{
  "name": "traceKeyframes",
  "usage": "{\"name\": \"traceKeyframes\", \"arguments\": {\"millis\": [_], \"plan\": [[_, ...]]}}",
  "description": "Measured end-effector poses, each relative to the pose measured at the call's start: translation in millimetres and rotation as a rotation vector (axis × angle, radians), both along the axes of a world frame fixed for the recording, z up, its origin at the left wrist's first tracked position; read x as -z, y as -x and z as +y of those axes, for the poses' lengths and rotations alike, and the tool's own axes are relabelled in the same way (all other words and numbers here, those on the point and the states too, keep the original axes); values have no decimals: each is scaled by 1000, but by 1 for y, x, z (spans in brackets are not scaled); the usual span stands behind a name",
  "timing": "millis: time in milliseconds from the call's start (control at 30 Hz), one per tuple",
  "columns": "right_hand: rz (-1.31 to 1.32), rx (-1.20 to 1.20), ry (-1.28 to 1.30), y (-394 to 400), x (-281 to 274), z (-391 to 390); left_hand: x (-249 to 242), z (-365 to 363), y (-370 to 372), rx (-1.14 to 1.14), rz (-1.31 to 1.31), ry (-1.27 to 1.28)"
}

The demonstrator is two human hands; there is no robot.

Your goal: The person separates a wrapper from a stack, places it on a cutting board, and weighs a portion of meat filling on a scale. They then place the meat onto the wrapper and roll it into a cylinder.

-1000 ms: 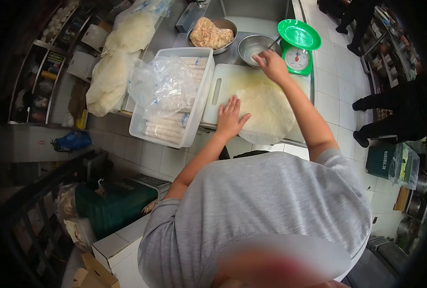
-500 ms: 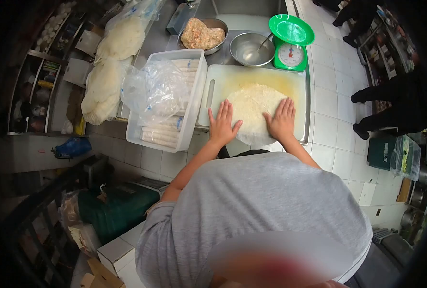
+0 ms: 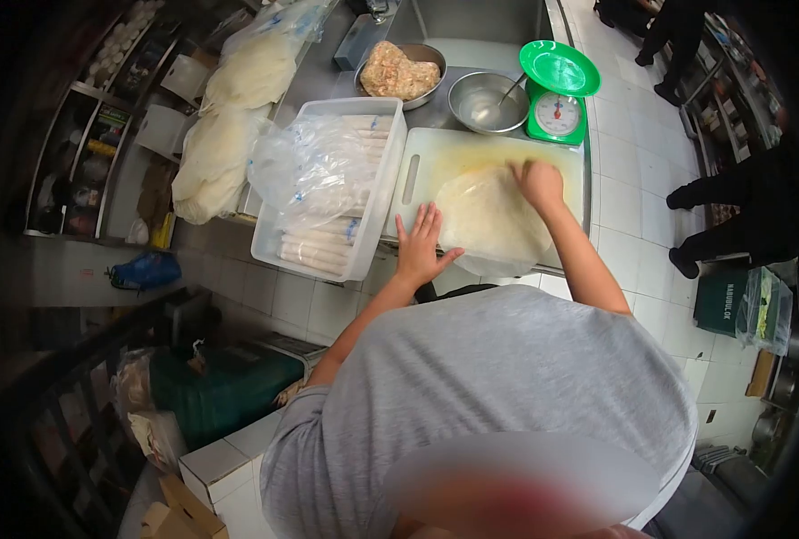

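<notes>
A round, thin, pale wrapper sheet (image 3: 491, 220) lies on the white cutting board (image 3: 566, 162) in front of me, its near edge hanging over the board's front. My left hand (image 3: 422, 250) rests flat with fingers spread at the sheet's left edge. At the sheet's upper right edge, my right hand (image 3: 541, 185) is closed, thumb and fingers pinched together on the rim. Left of the board stands a clear plastic tub (image 3: 389, 184) with rows of thin white rolls (image 3: 314, 251), partly covered by a crumpled plastic bag (image 3: 314, 166).
Behind the board are a metal bowl (image 3: 464, 115) with a spoon, a green scale (image 3: 557, 117), and a bowl of orange-flecked filling (image 3: 398, 72). Stacked wrappers (image 3: 215, 166) lie at the far left. Other people's legs (image 3: 723, 216) show at the right.
My right hand has gone from lying flat on the sheet to pinching its upper right edge. My left hand stays spread at the left edge. The view has shifted slightly.
</notes>
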State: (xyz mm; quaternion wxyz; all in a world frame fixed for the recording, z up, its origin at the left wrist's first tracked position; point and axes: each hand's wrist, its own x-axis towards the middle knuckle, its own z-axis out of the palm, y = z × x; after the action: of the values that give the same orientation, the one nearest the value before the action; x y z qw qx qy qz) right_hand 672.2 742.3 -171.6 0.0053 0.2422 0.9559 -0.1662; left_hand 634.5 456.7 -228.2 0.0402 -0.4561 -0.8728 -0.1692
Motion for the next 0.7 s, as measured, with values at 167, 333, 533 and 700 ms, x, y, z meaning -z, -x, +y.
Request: {"name": "traceKeyframes", "arguments": {"millis": [167, 333, 533, 700], "plan": [[479, -160, -304, 89, 1, 23, 2, -6, 1, 51, -13, -99], [169, -197, -85, 107, 0, 34, 14, -11, 9, 7, -19, -148], [384, -886, 195, 24, 25, -62, 15, -6, 6, -91, -1, -311], [284, -739, -224, 26, 49, -69, 18, -5, 7, -136, 1, -437]]}}
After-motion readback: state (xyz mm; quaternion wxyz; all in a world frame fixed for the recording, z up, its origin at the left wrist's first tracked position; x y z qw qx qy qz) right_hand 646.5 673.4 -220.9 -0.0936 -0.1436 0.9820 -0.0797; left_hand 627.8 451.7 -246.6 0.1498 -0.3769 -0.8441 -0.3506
